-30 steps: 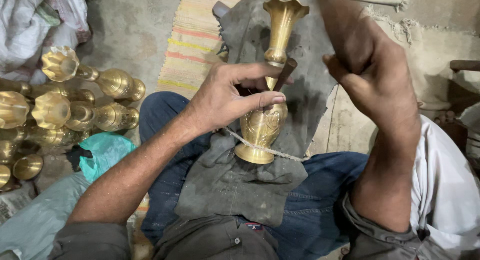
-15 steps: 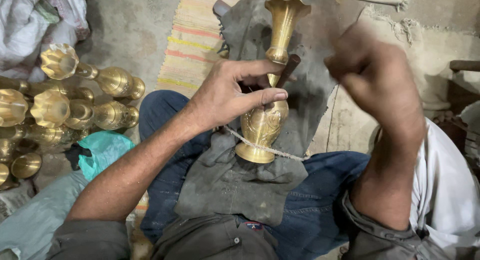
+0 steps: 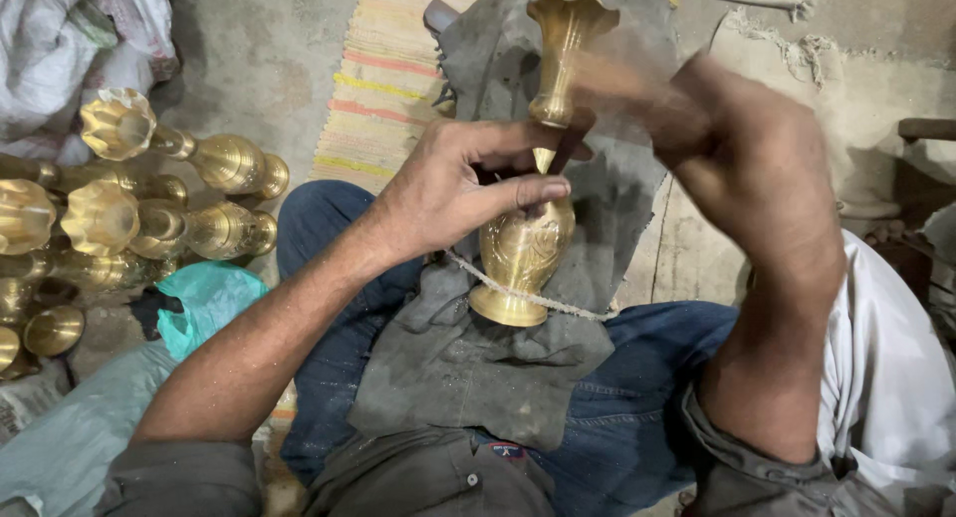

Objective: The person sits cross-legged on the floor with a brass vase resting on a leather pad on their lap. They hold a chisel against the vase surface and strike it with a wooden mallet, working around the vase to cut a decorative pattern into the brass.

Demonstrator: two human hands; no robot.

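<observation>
**Brass vase steadied on the lap, tool pressed at its neck**

A tall brass vase (image 3: pixel 526 228) lies tilted across the person's lap, its round foot toward the body and its fluted mouth pointing away, bedded on a dark grey cloth (image 3: pixel 468 368) spread over blue jeans. A pale cord (image 3: pixel 558 303) crosses just above the foot.

The left hand (image 3: pixel 458 188) is closed about a short dark tool (image 3: pixel 568 143), fingers curled over the vase where the narrow neck meets the swelling belly; the tool's tip rests against the metal there. The right hand (image 3: pixel 737 148) is raised beside the vase's upper part and badly blurred; it looks clenched, but what its grip holds, if anything, I cannot tell.

Judging by its look, the vase is stiff and fairly heavy for its size, with a polished, slippery skin on the plain neck and a chased pattern on the belly that should give more purchase. The thin flared lip is probably the part most easily dented. The neck just above the belly, or the foot, seem the soundest places to hold; the cloth beneath likely keeps it from rolling.

To the left, on the floor (image 3: pixel 259 69), lie several more brass vases (image 3: pixel 149 208) on their sides, near a teal plastic bag (image 3: pixel 209 298). A striped woven mat (image 3: pixel 388 79) lies beyond the knees.
</observation>
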